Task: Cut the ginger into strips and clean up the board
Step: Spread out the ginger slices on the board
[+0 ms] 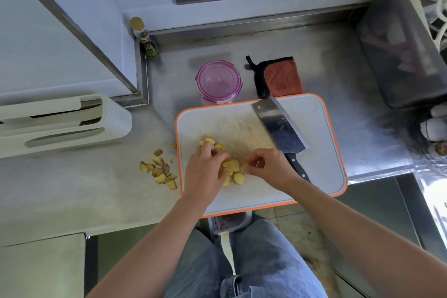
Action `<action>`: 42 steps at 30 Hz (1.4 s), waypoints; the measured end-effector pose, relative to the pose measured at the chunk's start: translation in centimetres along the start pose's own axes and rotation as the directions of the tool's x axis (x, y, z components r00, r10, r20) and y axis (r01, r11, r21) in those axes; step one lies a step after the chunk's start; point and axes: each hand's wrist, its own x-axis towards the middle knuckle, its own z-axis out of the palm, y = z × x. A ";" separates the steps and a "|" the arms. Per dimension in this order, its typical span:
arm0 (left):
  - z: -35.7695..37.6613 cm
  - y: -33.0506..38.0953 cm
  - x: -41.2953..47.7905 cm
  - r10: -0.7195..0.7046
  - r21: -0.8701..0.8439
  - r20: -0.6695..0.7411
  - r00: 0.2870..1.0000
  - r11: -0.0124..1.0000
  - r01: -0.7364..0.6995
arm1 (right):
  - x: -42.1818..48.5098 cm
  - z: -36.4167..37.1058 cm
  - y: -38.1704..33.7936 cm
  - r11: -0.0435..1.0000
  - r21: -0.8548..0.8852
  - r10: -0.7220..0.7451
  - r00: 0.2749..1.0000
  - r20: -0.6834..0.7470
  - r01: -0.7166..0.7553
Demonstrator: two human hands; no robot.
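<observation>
The ginger is partly done, as far as I can judge. It lies as peeled yellow ginger slices (233, 167) near the front left of the cutting board (314, 152), with a few more pieces just behind my left hand. None of it looks like strips yet: the pieces are broad, round-edged chunks and discs.

My left hand (205, 172) is curled over the slices, its fingertips pinching pieces at the back of the pile. My right hand (268, 167) pinches one slice at the right edge of the pile between thumb and fingers. I seem to be gathering and stacking the slices so that they can be cut lengthwise.

The cleaver (278, 126) lies flat on the board to the right of my hands, with its handle towards me, and neither hand touches it. I would have to pick it up before any strip is cut.

The clean-up is not begun. A scatter of brown-skinned trimmings (159, 172) sits on the table (72, 189) just beside the board's left edge, and the board shows a yellowish smear in its middle. The purple-lidded container (219, 81) stands closed behind the board, and the red cloth (281, 77) lies folded next to it.

So the slicing into strips, the clearing of the scraps and the wiping of the board are all left to do.
</observation>
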 end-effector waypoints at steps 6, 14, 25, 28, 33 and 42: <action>0.5 -0.1 -0.6 -0.032 -0.018 -0.017 0.999 0.999 0.031 | -0.4 0.7 -0.4 0.994 -0.111 0.020 0.983 0.183 0.001; 0.6 -0.6 -1.1 -0.065 -0.042 -0.016 0.998 0.997 0.064 | -2.0 4.5 1.4 0.859 -0.489 -0.206 0.977 -0.058 0.152; -0.4 -2.1 -0.1 -0.243 -0.279 -0.060 0.968 0.935 0.218 | 2.7 -1.5 -1.6 0.991 0.090 0.101 0.992 -0.073 -0.094; -0.9 -3.2 0.9 -0.367 -0.315 -0.060 0.928 0.889 0.332 | 6.0 -1.1 -4.0 0.986 0.158 0.084 0.978 -0.193 -0.053; -1.8 -4.3 2.6 -0.424 -0.357 -0.047 0.904 0.853 0.381 | 9.9 2.8 -7.1 0.994 0.108 0.007 0.984 -0.176 0.012; -1.4 -5.1 3.8 -0.377 -0.361 0.033 0.925 0.859 0.363 | 9.7 2.1 -5.5 0.972 -0.120 -0.223 0.958 -0.181 0.203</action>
